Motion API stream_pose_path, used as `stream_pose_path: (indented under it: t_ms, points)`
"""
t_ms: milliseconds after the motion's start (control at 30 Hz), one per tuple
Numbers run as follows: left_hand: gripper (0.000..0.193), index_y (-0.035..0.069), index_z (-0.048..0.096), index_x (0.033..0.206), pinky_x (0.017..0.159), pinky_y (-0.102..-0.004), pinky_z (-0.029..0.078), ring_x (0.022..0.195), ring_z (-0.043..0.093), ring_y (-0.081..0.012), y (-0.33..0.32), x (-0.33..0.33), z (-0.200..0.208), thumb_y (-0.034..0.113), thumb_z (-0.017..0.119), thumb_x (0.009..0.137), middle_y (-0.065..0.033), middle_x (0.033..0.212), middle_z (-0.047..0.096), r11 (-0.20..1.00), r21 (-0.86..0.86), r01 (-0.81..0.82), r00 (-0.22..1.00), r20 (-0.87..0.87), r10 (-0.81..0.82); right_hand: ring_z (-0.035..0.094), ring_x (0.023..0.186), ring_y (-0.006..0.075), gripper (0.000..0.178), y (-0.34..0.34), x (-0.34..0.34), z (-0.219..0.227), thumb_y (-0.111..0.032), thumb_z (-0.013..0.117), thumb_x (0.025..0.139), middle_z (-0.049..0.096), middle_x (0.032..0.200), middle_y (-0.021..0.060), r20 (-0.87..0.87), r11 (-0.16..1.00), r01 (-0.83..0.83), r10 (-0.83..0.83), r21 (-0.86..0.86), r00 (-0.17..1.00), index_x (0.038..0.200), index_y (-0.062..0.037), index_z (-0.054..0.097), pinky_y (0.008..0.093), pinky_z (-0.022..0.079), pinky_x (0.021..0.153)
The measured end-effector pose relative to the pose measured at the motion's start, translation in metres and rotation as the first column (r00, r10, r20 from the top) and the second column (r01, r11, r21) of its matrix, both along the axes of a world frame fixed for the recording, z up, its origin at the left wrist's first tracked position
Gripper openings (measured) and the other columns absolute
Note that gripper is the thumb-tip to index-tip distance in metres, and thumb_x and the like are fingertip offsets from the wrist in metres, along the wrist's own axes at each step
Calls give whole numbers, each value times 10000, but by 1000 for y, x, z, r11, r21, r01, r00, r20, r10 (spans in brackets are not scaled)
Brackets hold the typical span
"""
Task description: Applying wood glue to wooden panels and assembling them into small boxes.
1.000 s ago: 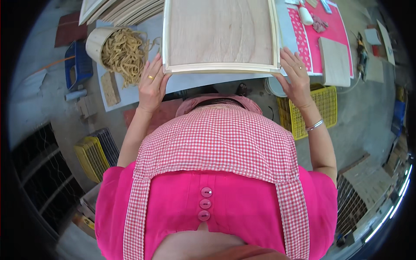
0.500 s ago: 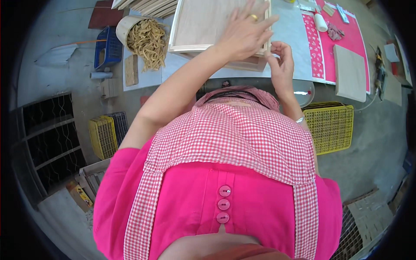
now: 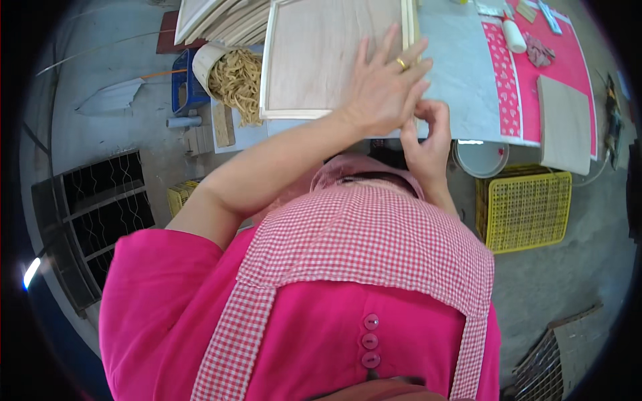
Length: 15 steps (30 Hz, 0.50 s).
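A shallow wooden frame (image 3: 311,57) with a flat panel and pale raised rim lies on the table before me. My left hand (image 3: 384,92) rests palm down over its near right corner, fingers spread, a gold ring on one of them. Just right of that corner, partly beneath the left hand, is my right hand (image 3: 431,144). Its thumb and forefinger are pinched together against the frame's edge; what sits between them is hidden.
Left of the frame, a tipped white bucket (image 3: 208,63) spills tan strips (image 3: 237,80) beside a wood block (image 3: 223,123). Stacked frames (image 3: 231,23) lie behind. Rightward are a white bottle (image 3: 513,35), crumpled cloth (image 3: 539,51), a board (image 3: 565,123) and a yellow crate (image 3: 528,210) below.
My right hand has come in closer under the left hand, its thumb and forefinger drawing together at the corner. The left hand stays spread on the frame. The whole view has shifted slightly.
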<state>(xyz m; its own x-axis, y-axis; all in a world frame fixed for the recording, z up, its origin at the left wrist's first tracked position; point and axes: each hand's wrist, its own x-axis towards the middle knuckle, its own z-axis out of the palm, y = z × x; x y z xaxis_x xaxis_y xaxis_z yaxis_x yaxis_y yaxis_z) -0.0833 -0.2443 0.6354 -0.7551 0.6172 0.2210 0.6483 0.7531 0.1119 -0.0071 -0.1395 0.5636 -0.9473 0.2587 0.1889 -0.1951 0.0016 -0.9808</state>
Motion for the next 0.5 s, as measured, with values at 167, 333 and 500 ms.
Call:
stream_pose_path:
  t_ms: [167, 333, 500]
  points:
    - [361, 125, 581, 1224, 1042, -614, 200, 1365, 242, -358, 2, 3, 1, 261, 482, 905, -49, 1433, 392, 1000, 9, -19, 1000, -11, 19, 520, 882, 173, 289, -1, 7, 3, -88, 662, 765, 551, 922, 77, 23, 996, 10, -8, -85, 1000, 992, 1, 508, 317, 432, 809]
    - [362, 95, 585, 1204, 1041, -585, 228, 1344, 280, -354, -15, -5, -8, 277, 482, 909, -100, 1422, 392, 983, 180, -29, 999, 45, 22, 530, 875, 142, 268, 33, -14, 20, -110, 656, 807, 574, 932, 63, 105, 980, -191, 184, 61, 977, 1014, 6, 533, 298, 431, 803]
    - [347, 66, 604, 1157, 1032, -496, 301, 1269, 381, -358, -53, -79, -2, 283, 475, 919, -165, 1363, 445, 912, 379, -155, 985, -9, 171, 580, 752, 109, 300, 51, -104, 45, -285, 623, 877, 616, 810, 55, 177, 970, -78, 37, 232, 983, 905, 12, 591, 252, 456, 675]
